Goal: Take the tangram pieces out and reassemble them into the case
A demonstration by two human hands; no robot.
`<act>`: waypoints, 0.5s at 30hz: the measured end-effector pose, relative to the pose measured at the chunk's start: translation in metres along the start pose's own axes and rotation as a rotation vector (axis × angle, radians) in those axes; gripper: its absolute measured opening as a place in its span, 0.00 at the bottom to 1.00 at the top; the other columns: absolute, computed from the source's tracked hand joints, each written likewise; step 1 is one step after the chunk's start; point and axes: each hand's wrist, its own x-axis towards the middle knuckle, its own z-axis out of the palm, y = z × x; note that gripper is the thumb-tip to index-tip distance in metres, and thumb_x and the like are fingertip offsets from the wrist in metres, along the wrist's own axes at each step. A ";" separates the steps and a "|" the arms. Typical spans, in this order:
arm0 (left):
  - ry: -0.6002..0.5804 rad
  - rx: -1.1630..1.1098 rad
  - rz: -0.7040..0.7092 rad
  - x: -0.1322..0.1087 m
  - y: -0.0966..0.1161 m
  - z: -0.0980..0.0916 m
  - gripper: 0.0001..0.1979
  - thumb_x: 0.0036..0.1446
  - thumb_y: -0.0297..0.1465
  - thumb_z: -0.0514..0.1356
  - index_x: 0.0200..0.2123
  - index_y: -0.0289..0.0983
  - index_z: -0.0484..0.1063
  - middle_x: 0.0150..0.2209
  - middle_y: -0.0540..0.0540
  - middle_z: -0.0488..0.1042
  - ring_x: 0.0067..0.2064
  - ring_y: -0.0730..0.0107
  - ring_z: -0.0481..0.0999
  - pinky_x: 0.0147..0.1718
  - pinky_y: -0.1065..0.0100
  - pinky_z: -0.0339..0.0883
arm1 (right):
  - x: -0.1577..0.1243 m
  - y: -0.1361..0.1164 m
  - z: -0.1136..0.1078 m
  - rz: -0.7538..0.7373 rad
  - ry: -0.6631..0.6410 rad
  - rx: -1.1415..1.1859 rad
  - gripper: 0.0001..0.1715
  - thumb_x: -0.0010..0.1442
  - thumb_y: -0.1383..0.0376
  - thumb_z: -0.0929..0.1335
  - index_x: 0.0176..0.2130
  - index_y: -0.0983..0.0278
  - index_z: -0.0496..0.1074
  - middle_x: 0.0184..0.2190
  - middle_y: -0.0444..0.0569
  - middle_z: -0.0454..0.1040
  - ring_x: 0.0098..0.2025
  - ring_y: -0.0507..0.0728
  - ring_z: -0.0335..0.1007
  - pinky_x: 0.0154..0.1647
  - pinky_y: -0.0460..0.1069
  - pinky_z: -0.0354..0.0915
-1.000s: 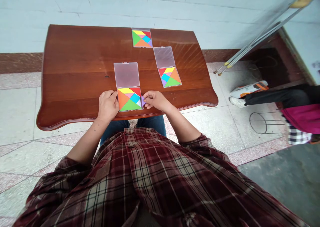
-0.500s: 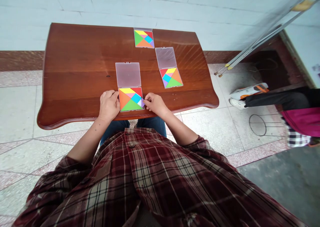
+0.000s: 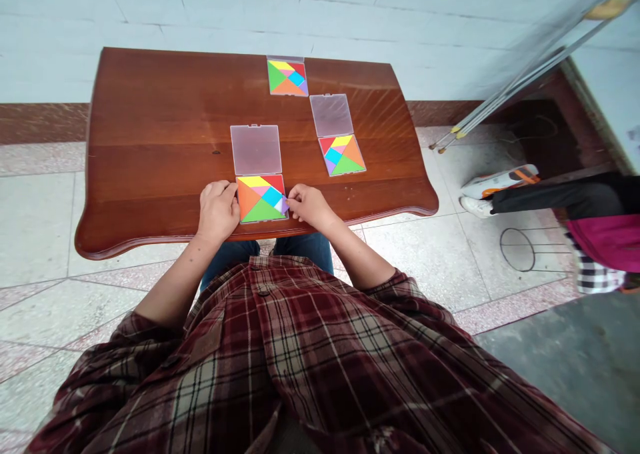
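Observation:
A square tangram tray (image 3: pixel 261 199) filled with coloured pieces lies near the front edge of the wooden table (image 3: pixel 150 127), its clear lid (image 3: pixel 255 149) hinged open behind it. My left hand (image 3: pixel 217 210) rests curled against the tray's left edge. My right hand (image 3: pixel 309 205) pinches the small purple piece (image 3: pixel 284 205) at the tray's right edge, fingers closed on it.
A second open tangram tray (image 3: pixel 343 155) with its lid (image 3: pixel 331 115) lies to the right. A third tangram tray (image 3: pixel 287 77) sits at the table's far edge. Another person's leg and shoe (image 3: pixel 500 181) are on the floor at the right, beside metal rods (image 3: pixel 525 74).
My right hand has moved left and brought the purple piece against the tray's right edge. My left hand has stayed at the tray's left side.

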 end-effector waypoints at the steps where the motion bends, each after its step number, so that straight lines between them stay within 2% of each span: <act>1: -0.005 -0.006 -0.005 0.000 0.000 0.000 0.19 0.58 0.28 0.49 0.50 0.37 0.72 0.49 0.37 0.72 0.51 0.50 0.68 0.51 0.50 0.61 | 0.001 0.000 0.000 -0.006 0.000 0.006 0.12 0.60 0.73 0.65 0.28 0.62 0.60 0.16 0.37 0.67 0.18 0.47 0.66 0.18 0.40 0.61; 9: -0.022 -0.004 -0.005 0.001 0.002 -0.002 0.20 0.58 0.28 0.49 0.50 0.35 0.72 0.50 0.35 0.72 0.51 0.49 0.67 0.52 0.49 0.61 | 0.001 -0.001 -0.004 -0.005 -0.044 -0.059 0.11 0.60 0.72 0.66 0.29 0.62 0.61 0.16 0.38 0.67 0.18 0.47 0.65 0.20 0.41 0.60; 15: -0.036 -0.011 -0.017 0.001 0.001 -0.002 0.20 0.58 0.28 0.50 0.51 0.35 0.72 0.50 0.36 0.71 0.52 0.50 0.67 0.54 0.50 0.60 | 0.002 0.000 -0.008 -0.132 0.013 -0.236 0.09 0.60 0.71 0.66 0.29 0.62 0.64 0.19 0.39 0.68 0.23 0.48 0.66 0.32 0.45 0.62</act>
